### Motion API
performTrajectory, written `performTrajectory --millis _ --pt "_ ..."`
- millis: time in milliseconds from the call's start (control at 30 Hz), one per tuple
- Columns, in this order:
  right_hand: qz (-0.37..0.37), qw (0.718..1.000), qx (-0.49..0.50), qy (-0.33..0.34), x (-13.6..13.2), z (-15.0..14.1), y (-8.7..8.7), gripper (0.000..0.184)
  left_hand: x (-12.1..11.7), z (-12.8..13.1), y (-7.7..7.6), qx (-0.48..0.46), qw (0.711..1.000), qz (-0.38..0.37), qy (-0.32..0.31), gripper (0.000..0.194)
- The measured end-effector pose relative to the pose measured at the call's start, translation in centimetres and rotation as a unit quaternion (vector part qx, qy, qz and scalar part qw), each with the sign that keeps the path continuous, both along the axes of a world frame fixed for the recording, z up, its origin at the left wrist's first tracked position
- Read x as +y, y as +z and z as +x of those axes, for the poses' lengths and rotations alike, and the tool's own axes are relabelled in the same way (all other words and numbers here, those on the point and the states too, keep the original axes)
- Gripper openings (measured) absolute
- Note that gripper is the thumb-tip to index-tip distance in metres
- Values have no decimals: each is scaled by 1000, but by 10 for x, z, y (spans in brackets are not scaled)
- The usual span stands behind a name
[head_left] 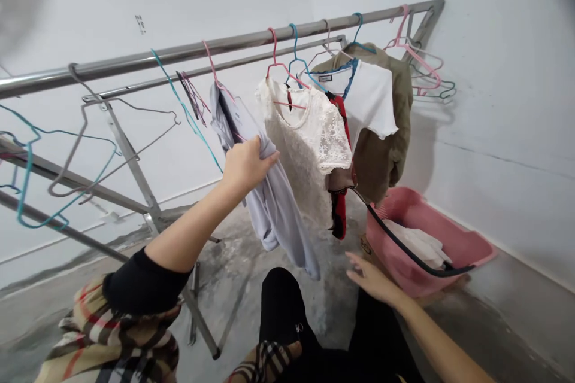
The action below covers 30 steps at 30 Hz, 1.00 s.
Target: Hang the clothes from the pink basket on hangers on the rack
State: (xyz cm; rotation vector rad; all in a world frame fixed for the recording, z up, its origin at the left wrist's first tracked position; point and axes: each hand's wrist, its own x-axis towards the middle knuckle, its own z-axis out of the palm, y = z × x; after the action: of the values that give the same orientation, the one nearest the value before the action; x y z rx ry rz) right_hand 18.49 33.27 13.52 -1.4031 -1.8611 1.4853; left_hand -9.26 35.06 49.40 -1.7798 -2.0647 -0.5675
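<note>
My left hand (249, 163) grips the edge of a pale lavender garment (287, 203), which hangs from a pink hanger (210, 60) on the metal rail. Lower down, my right hand (371, 276) is held out with its fingers apart and nothing in them, left of the pink basket (480, 246). Just right of the lavender garment hangs a white lace top (291, 155) on a pink hanger. Behind that top are a red and black garment (340, 215), a white T-shirt (375, 93) with a blue collar trim and an olive jacket (399, 131).
The steel rack's rail (179, 55) runs across the view. Bare hangers, among them a teal one (27, 173) and a grey one (83, 125), hang at the left. White cloth (417, 242) lies inside the basket, whose black handle (404, 245) slants across. A rack leg (202, 323) stands near my knees.
</note>
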Motion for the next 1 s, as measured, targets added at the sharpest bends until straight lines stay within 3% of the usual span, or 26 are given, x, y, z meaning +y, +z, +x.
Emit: performTrajectory --millis 167,367,500,667,867,1000 --pt "20 997 -24 68 -18 -1 -9 66 -22 -3 -10 151 988 7 38 11" --pt "24 995 -71 65 -23 6 -16 63 -33 -17 -20 182 977 110 33 6" --pt "26 992 -95 73 -27 9 -22 59 -34 -25 -18 110 977 184 4 21" --pt "23 988 -123 87 -32 6 -20 60 -36 -24 -7 -123 954 267 -57 42" --pt "11 986 -132 103 -41 1 -22 61 -40 -24 -1 -303 905 235 -183 41" --pt "0 985 -131 112 -47 1 -30 61 -40 -25 1 -268 928 206 -155 36"
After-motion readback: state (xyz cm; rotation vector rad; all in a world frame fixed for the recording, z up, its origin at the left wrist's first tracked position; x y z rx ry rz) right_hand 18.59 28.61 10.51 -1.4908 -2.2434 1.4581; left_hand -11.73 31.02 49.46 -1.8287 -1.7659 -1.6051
